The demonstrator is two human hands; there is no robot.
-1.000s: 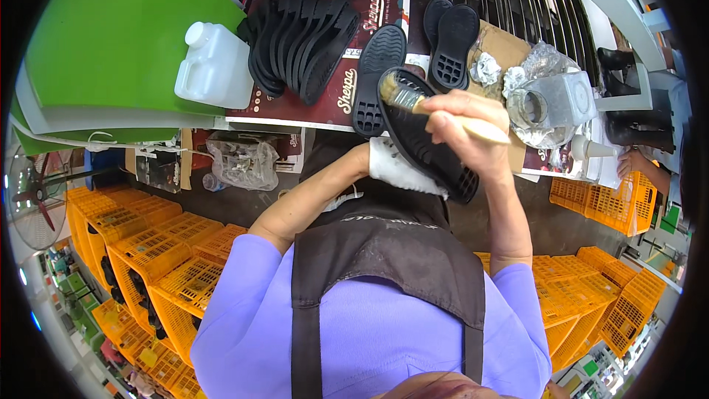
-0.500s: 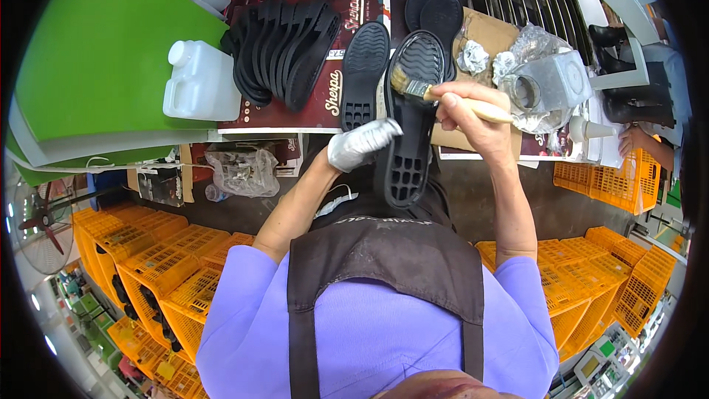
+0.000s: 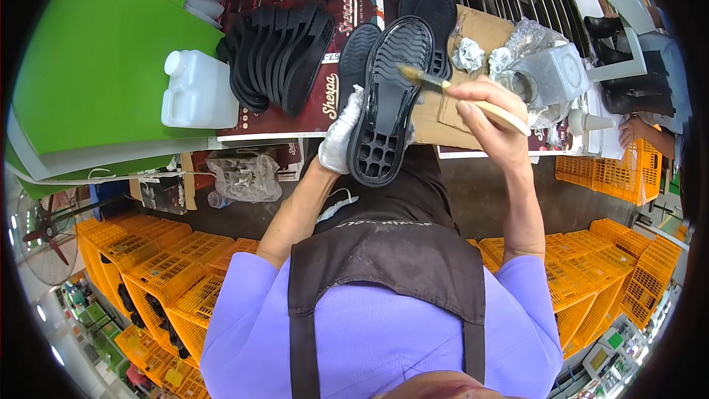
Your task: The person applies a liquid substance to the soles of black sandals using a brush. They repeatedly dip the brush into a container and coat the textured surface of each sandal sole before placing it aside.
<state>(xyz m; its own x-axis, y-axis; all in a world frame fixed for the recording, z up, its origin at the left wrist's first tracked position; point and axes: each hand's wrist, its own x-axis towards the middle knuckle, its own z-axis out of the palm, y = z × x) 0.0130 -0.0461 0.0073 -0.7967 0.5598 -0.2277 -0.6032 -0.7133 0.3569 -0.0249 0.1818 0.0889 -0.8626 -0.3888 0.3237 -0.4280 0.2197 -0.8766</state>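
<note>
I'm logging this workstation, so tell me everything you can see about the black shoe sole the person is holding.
The black shoe sole looks like moulded rubber, with wavy ridges across the forepart and a grid of square recesses at the heel. It is held up above the workbench, heel toward the person, ridged face to the camera. The left hand, in a whitish glove, grips its left edge near the heel. The brush in the right hand has its bristles at the sole's right edge near the toe.

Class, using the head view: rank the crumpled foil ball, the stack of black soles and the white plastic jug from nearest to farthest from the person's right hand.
Measured from the right hand:
1. Crumpled foil ball, just above the hand on the cardboard.
2. Stack of black soles, to the left, beyond the held sole.
3. White plastic jug, farthest left, by the green panel.
</note>
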